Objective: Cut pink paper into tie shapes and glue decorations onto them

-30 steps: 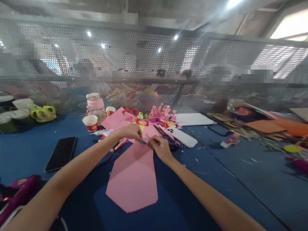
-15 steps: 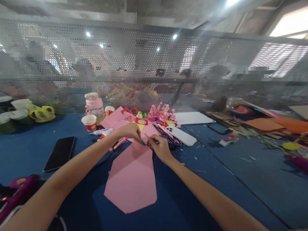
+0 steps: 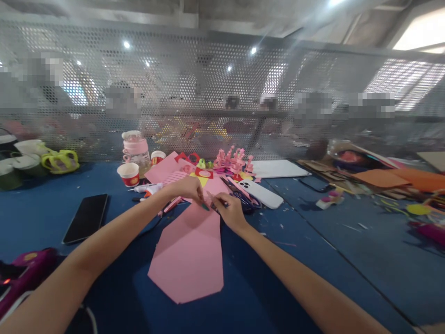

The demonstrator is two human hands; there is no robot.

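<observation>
The pink paper sheet [image 3: 189,253] lies flat on the blue counter [image 3: 313,260] straight in front of me, its far narrow end tucked under my fingers, its near end cut to a blunt point. My left hand [image 3: 187,188] is closed in a pinch at that far edge, and a small dark green tip [image 3: 205,207] pokes out beside the fingers; I cannot tell whether it is a pen, a nail or a scrap. My right hand [image 3: 227,208] is curled shut just beside it, fingertips nearly touching the left, gripping something thin that is too small to make out. I judge this to be fine work at the sheet's top edge, folding or fixing a small piece, and the next move seems to call for steady fingertips and the sheet kept from sliding. Just past my hands lie scissors [image 3: 239,197], a white phone [image 3: 262,195] and a heap of pink and red paper cutouts [image 3: 208,169]; a black phone [image 3: 86,218] rests well to the left, near a paper cup [image 3: 128,174]. Beyond the perforated screen [image 3: 208,93] everything is blurred
</observation>
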